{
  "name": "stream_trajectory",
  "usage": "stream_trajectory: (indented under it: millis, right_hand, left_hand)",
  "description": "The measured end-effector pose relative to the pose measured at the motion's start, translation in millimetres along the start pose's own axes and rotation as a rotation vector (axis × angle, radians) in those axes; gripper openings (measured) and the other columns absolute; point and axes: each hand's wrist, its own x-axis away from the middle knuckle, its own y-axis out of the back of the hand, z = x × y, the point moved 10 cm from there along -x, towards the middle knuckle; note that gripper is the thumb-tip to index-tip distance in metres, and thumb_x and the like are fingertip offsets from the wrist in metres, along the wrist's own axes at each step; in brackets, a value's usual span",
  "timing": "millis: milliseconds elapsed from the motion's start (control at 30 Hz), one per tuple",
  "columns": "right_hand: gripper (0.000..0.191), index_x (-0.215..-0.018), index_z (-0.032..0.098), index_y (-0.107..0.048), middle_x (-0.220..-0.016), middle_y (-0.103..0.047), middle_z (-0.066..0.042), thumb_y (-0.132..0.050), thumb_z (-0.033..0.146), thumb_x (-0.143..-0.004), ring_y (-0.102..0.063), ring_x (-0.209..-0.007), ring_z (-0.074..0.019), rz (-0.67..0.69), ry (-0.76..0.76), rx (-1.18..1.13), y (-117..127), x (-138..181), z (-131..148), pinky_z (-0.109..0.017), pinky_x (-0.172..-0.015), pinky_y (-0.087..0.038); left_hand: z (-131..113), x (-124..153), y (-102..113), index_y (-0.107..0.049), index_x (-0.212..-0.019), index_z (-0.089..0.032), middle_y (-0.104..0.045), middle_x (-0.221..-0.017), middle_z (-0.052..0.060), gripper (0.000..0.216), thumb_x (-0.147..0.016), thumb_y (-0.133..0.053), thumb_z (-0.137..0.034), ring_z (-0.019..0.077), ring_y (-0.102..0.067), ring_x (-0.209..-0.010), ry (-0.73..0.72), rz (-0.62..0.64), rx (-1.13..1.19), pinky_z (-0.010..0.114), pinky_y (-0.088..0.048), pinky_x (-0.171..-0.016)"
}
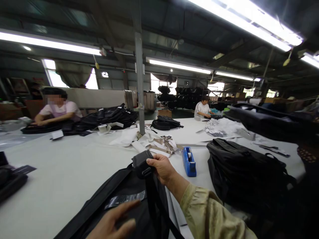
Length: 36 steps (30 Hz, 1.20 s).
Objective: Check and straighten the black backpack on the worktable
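White worktable (64, 172): long, bears all items below. Black bag (124, 202): lies flat at the near edge, under both hands. Black backpack (246, 172): just right of it, on its side. Blue tape dispenser (189, 161): stands between bag and backpack. Right hand (160, 168): closed around the bag's padded strap end (141, 163), lifting it. Left hand (113, 223): fingers spread, palm resting flat on the bag.

A bag-sewing factory floor: long white worktable (62, 172), black bags (109, 116) heaped at eleven o'clock, seated workers (58, 109), strip lights (178, 66) overhead.
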Motion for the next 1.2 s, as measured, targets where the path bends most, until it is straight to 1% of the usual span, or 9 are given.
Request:
stream_trajectory:
  millis: [100,233,333,433,533,767,1000,1100,1200]
  right_hand:
    - [0.044,-0.067,0.016,-0.056,-0.053,-0.050,0.007,-0.087,0.043,-0.052,-0.047,-0.051,-0.0082,0.001,0.034,0.136,-9,-3,5,-0.022,-0.052,-0.036]
    - [0.044,-0.072,0.017,-0.058,-0.057,-0.053,0.004,-0.073,0.058,-0.068,-0.048,-0.052,-0.0105,-0.071,0.091,0.399,12,9,2,-0.025,-0.052,-0.038]
    - [0.035,-0.086,0.018,-0.063,-0.072,-0.063,-0.001,-0.066,0.052,-0.076,-0.056,-0.064,-0.0160,-0.051,0.068,0.550,31,38,-22,-0.027,-0.057,-0.041]
    - [0.011,-0.072,0.020,-0.063,-0.065,-0.058,0.000,-0.069,0.028,-0.068,-0.052,-0.063,-0.0169,-0.123,0.016,0.792,52,74,-49,-0.029,-0.056,-0.036]
    - [0.011,-0.061,0.021,-0.055,-0.057,-0.052,0.001,-0.065,0.022,-0.066,-0.048,-0.058,-0.0164,-0.194,0.009,0.890,61,98,-61,-0.029,-0.055,-0.032]
    - [0.023,-0.075,0.019,-0.061,-0.056,-0.058,0.000,-0.065,0.042,-0.074,-0.051,-0.048,-0.0138,-0.071,-0.058,0.433,31,78,-59,-0.027,-0.051,-0.039]
    - [0.034,-0.080,0.014,-0.064,-0.062,-0.065,-0.002,-0.069,0.048,-0.075,-0.056,-0.047,-0.0117,-0.035,0.026,0.311,8,59,-39,-0.025,-0.052,-0.044]
    - [0.036,-0.087,0.013,-0.066,-0.069,-0.069,-0.004,-0.069,0.047,-0.076,-0.057,-0.049,-0.0113,0.019,0.013,0.335,6,70,-48,-0.023,-0.051,-0.042]
    - [0.034,-0.079,0.014,-0.064,-0.064,-0.068,-0.004,-0.069,0.048,-0.076,-0.054,-0.044,-0.0108,-0.049,-0.038,0.353,16,75,-59,-0.022,-0.046,-0.038]
  left_hand:
    - [-35,-51,4,-0.066,-0.124,-0.015,-0.070,-0.121,0.018,0.069,-0.078,-0.067,-0.066,0.0362,-0.063,-0.116,0.158,-0.031,0.633,0.046,-0.052,-0.100]
    - [-49,-85,-9,-0.069,-0.107,-0.006,-0.076,-0.092,0.019,0.036,-0.089,-0.068,-0.037,0.0303,-0.073,-0.087,0.268,-0.229,0.973,0.037,-0.061,-0.076]
    - [-45,-86,-10,-0.070,-0.100,-0.005,-0.076,-0.091,0.019,0.021,-0.091,-0.063,-0.022,0.0288,-0.074,-0.083,0.295,-0.351,1.028,0.035,-0.063,-0.068]
    - [-41,-83,-8,-0.069,-0.098,-0.002,-0.074,-0.104,0.023,0.019,-0.090,-0.064,-0.019,0.0284,-0.073,-0.087,0.320,-0.401,1.065,0.033,-0.063,-0.068]
    - [-41,-84,-7,-0.068,-0.101,-0.001,-0.071,-0.110,0.026,0.020,-0.090,-0.064,-0.018,0.0286,-0.073,-0.089,0.324,-0.422,1.082,0.033,-0.063,-0.068]
    - [-44,-86,-22,-0.070,-0.098,-0.002,-0.073,-0.106,0.024,0.029,-0.094,-0.058,-0.029,0.0278,-0.073,-0.086,0.341,-0.360,1.138,0.035,-0.063,-0.071]
    - [-49,-80,-19,-0.070,-0.101,-0.002,-0.074,-0.094,0.023,0.037,-0.095,-0.056,-0.036,0.0222,-0.069,-0.063,0.343,-0.264,1.114,0.025,-0.052,-0.043]
    - [-49,-78,-7,-0.070,-0.100,-0.003,-0.074,-0.100,0.023,0.032,-0.093,-0.060,-0.033,0.0225,-0.071,-0.067,0.348,-0.314,1.087,0.026,-0.056,-0.049]
    - [-54,-80,0,-0.070,-0.099,-0.004,-0.073,-0.106,0.023,0.027,-0.092,-0.063,-0.028,0.0242,-0.073,-0.081,0.313,-0.342,1.089,0.028,-0.061,-0.062]
